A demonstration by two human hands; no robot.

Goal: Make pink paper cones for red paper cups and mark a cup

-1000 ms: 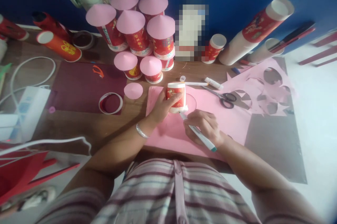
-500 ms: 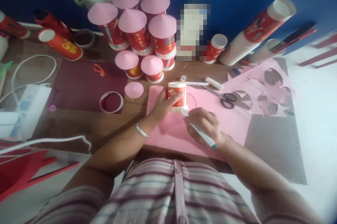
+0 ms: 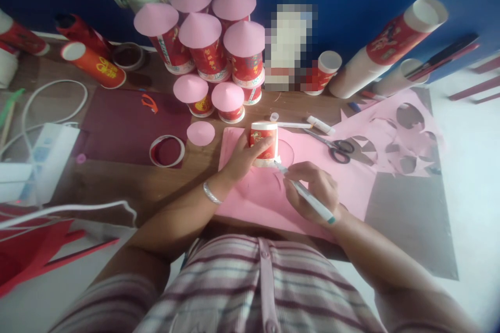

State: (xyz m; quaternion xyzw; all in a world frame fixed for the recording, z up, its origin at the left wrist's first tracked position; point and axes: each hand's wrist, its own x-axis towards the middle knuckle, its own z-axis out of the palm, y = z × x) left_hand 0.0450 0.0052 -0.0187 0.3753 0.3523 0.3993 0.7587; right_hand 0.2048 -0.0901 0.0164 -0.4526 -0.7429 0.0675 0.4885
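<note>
My left hand (image 3: 239, 160) is wrapped round a short red paper tube (image 3: 269, 154) with white ends, its thumb across the front. The tube stands on a pink paper sheet (image 3: 258, 202) with a drawn circle on it. In my right hand (image 3: 318, 183) is a slim white craft knife (image 3: 313, 201) with a teal end, its tip beside the tube's lower white rim. A small torn white bit sticks out at that rim. Scissors (image 3: 339, 149) with dark handles lie on the sheet to the right.
Several red tubes with pink cone tops (image 3: 200, 31) stand at the back. A pink disc (image 3: 200, 134) and a roll of tape (image 3: 167, 151) lie to the left. Pink paper scrap with cut-out holes (image 3: 385, 132) is at right. A white power strip (image 3: 54, 158) sits far left.
My right hand and the knife have moved slightly right, and the knife's tip has slid right along the tube's lower rim. My left hand keeps its grip on the tube.
</note>
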